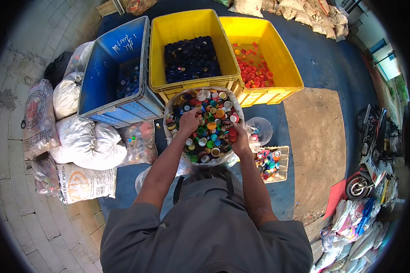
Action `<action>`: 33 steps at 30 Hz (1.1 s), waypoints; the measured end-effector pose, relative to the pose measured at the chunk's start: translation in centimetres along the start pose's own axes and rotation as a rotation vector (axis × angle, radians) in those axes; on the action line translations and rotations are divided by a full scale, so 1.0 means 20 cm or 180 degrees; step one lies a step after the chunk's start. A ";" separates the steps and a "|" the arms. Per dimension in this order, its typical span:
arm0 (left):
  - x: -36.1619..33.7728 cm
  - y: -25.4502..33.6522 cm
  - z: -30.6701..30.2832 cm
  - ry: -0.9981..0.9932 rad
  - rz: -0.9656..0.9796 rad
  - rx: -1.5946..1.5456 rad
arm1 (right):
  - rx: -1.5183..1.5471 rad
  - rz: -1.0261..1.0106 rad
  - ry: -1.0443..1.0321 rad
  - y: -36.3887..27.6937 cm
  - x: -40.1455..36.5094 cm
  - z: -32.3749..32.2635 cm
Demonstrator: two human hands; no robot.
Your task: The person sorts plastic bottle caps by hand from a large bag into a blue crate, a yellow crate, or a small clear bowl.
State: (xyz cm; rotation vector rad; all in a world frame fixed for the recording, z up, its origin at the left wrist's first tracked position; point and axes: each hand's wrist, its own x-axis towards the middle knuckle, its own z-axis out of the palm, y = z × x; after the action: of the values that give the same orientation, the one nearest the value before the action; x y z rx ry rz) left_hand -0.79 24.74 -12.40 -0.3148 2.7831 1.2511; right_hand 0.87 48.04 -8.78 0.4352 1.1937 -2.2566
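Note:
A wide white-rimmed tub or sack [168,102] in front of me is full of mixed bottle caps [210,126] in green, white, red, orange, blue and brown. My left hand [190,121] reaches over the left part of the pile, fingers drawn together at the caps; what they pinch, if anything, is too small to make out. On the right side of the pile my right hand [240,140] is closed around red bottle caps [233,132]. A white cap with a red centre [234,118] lies by its fingertips.
Beyond the tub stand a blue crate [116,116] with blue caps, a yellow crate [193,85] with dark caps and another yellow crate [278,93] with red-orange caps. A small cream basket [284,164] and clear round container [262,129] sit right; stuffed sacks [86,141] left.

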 end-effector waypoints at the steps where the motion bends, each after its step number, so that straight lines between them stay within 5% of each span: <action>1: 0.00 -0.02 0.00 0.0186 -0.0048 -0.0259 | -0.0198 -0.0033 0.0079 0.01 0.00 0.02; 3: -0.01 -0.04 -0.01 0.0555 -0.0147 -0.0775 | -0.0949 -0.0157 0.0114 0.06 0.06 0.01; 6: -0.07 -0.06 -0.10 -0.0001 -0.1319 -0.3392 | -0.2437 -0.0745 0.0052 0.10 0.12 0.01; 9: -0.16 -0.09 -0.16 0.0050 -0.1651 -0.5168 | -0.4176 -0.1611 0.0036 0.11 0.15 0.09; 13: -0.28 -0.22 -0.13 0.0432 -0.1696 -0.6274 | -0.4813 -0.2260 -0.0154 0.18 0.23 0.12; 14: -0.31 -0.27 -0.12 0.0134 -0.1754 -0.6674 | -0.4804 -0.1918 -0.0069 0.20 0.24 0.11; 17: -0.37 -0.25 -0.13 0.0103 -0.1753 -0.6734 | -0.4829 -0.1687 -0.0040 0.18 0.21 0.16; 21: -0.41 -0.22 -0.14 0.0089 -0.2079 -0.6140 | -0.4233 -0.2171 0.0091 0.17 0.22 0.14; 22: -0.42 -0.22 -0.14 0.0090 -0.2046 -0.5780 | -0.4165 -0.1691 0.0162 0.14 0.20 0.15; 25: -0.43 -0.16 -0.15 -0.0105 -0.1690 -0.4594 | -0.1523 -0.0227 -0.0006 0.13 0.16 0.10; 28: -0.44 -0.05 -0.16 0.0030 -0.1921 -0.4078 | -0.0013 0.0253 -0.0048 0.11 0.11 0.08; 31: -0.40 -0.16 -0.08 -0.0128 -0.1453 -0.2928 | 0.1076 0.0605 -0.0219 0.12 0.08 0.02; 33: -0.38 -0.21 -0.04 0.0455 -0.0587 -0.1248 | 0.1411 0.0677 -0.0403 0.12 0.04 0.00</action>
State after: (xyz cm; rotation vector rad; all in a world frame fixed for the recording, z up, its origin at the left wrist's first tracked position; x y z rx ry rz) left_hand 7.48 22.66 -13.81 -0.6923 2.5220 1.7795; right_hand 1.73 46.63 -10.72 0.5465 0.5489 -2.3123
